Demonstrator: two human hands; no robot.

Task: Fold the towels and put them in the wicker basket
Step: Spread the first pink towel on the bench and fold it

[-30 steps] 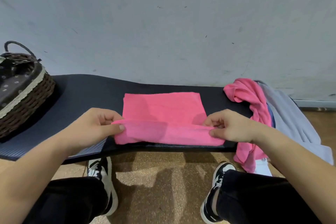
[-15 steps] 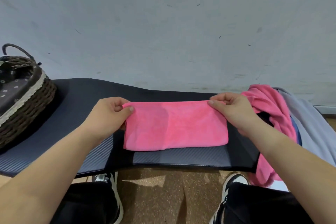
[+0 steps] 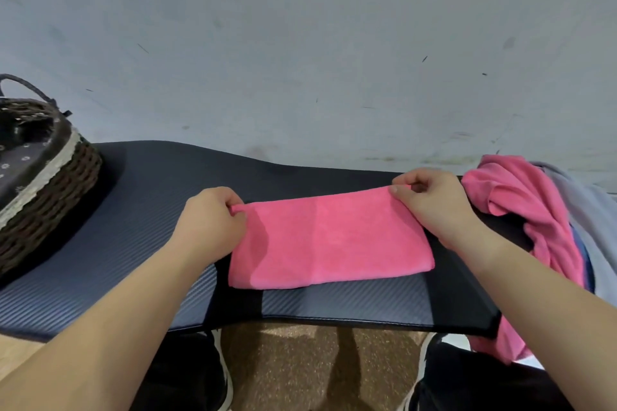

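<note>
We find the pink towel (image 3: 330, 240) lying flat on the counter (image 3: 133, 243), folded into a long band. Its long axis runs straight across from one set of fingers to the other.

The left hand (image 3: 213, 227) pinches the band's far left corner, with the fingers (image 3: 238, 210) curled onto the cloth. The right hand (image 3: 434, 207) pinches the far right corner in the same way, its thumb lying on top of the edge. Both grips close on the towel and on nothing else. The rest of the band lies on the near side of both sets of fingers, and the folded edge is nearest the person.

The wicker basket (image 3: 50, 197) stands well apart, beyond the left fingers on the outer side. It is out of reach of the right hand unless that hand crosses over. An unfolded pink heap (image 3: 521, 197) lies just outside the right fingers, partly hanging off the counter end, with grey cloth (image 3: 584, 210) beyond it.

In our judgement one fold is laid and the band is too long for the basket as it lies. The coming move most likely carries one short end across to the other. The right end travelling toward the left fingers would put the bundle on the basket side. The left hand is then the nearer one for the transfer.
</note>
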